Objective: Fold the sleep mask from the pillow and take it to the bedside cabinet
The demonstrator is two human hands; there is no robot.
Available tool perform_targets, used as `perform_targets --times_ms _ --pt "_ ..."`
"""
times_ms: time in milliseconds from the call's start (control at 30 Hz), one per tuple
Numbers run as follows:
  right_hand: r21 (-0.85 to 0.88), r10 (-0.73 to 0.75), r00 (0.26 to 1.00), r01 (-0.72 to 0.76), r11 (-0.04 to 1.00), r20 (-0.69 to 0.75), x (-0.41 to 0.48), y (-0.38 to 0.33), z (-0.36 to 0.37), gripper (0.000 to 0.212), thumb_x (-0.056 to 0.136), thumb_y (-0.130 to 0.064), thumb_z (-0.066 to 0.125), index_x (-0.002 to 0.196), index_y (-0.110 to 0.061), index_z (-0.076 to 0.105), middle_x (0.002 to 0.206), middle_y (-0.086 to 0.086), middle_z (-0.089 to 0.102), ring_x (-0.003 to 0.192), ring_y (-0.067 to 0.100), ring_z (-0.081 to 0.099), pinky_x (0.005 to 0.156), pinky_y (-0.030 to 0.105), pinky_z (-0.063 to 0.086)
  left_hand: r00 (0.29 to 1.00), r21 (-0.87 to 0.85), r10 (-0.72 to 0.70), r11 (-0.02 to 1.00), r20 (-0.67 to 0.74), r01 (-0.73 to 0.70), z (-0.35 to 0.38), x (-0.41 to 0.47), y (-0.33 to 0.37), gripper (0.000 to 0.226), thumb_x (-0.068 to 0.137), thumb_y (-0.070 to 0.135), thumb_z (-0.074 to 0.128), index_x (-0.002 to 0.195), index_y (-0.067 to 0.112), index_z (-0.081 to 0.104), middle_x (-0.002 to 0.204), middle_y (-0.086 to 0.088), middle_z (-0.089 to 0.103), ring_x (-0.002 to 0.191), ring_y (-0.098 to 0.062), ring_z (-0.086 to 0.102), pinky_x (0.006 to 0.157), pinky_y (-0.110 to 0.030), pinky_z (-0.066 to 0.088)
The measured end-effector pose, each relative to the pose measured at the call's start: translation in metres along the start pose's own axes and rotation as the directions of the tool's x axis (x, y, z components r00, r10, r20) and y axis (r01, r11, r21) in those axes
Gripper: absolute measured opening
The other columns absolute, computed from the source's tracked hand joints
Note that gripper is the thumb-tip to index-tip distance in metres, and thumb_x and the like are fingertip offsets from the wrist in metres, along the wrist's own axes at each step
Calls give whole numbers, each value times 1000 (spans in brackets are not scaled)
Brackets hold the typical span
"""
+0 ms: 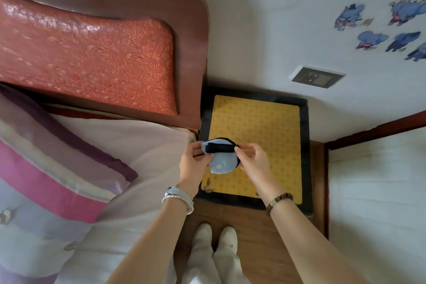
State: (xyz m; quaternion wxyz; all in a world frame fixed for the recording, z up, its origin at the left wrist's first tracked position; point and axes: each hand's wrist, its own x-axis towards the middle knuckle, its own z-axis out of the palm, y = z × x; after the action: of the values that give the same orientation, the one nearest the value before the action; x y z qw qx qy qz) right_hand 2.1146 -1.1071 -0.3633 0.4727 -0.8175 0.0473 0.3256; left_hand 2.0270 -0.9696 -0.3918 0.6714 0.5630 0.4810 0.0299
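Two bare forearms reach forward from the bottom of the frame, above pale trousers and shoes (214, 241) on a wood floor; the left wrist carries silver bracelets (178, 198), the right a bead bracelet (279, 200). Both hands hold the mask (221, 159), folded into a pale blue half-round with black trim and small white lettering, just above the near left part of the cabinet (306, 122), whose black-edged top bears a yellow patterned mat (260, 127); the left hand (193, 163) grips the mask's left side, while the right hand (251, 161) pinches the black strap lying across it. Left of the cabinet stand the red headboard (92, 53) and the bed with a striped pillow (46, 163); a wall socket (318, 76) and blue stickers (382, 27) mark the white wall.
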Motion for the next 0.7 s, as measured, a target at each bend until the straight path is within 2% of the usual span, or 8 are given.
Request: perform_targets --times_ms 67,167,267,400,500,633,700 --pt "-50 -16 999 14 999 -36 10 9 1 24 90 -38 66 109 -25 58 100 -16 60 97 10 63 88 40 58 1000 75 2 997 -31 1 7 10 -3 43 85 6 70 125 14 57 110 -5 67 97 -20 65 82 -34 59" --pt "-87 -5 997 -1 996 -78 19 16 4 24 90 -35 68 109 -22 61 100 -9 65 94 14 66 85 40 59 996 209 43 978 -83 -24 16 18 -5 48 84 9 69 130 14 57 107 0 65 92 -15 61 67 -14 48" --pt "-80 25 995 -32 996 -93 23 19 5 31 90 -32 68 116 -15 63 105 1 69 94 19 68 84 43 60 995 243 34 970 -90 -12 24 20 -6 54 84 8 71 135 14 55 117 -4 67 98 -17 61 80 -24 51" --pt "-17 65 995 -66 998 -75 25 19 4 35 91 -25 68 122 -10 62 107 5 70 94 22 70 85 44 60 996 234 17 972 -87 4 28 18 -5 64 84 6 72 142 12 47 131 -8 63 109 -21 62 91 -31 51" --pt "-19 91 994 -92 996 -55 24 18 0 35 92 -23 66 125 -11 61 113 8 71 98 26 70 88 47 59 995 246 30 969 -93 -7 29 16 -4 67 84 7 74 144 13 45 135 -9 61 118 -23 60 93 -29 47" --pt "-1 98 995 -98 995 -24 19 13 -8 34 93 -22 64 126 -13 58 119 9 69 103 26 68 92 47 57 997 220 11 975 -72 5 28 9 2 67 84 9 74 144 16 44 139 -7 58 115 -17 56 90 -26 44" --pt "-15 67 998 -67 998 -8 14 7 -13 37 94 -23 64 129 -13 58 121 6 68 107 24 65 95 45 55 998 200 3 980 -65 10 26 3 5 67 86 11 73 145 17 43 143 -6 55 126 -21 55 93 -26 42"
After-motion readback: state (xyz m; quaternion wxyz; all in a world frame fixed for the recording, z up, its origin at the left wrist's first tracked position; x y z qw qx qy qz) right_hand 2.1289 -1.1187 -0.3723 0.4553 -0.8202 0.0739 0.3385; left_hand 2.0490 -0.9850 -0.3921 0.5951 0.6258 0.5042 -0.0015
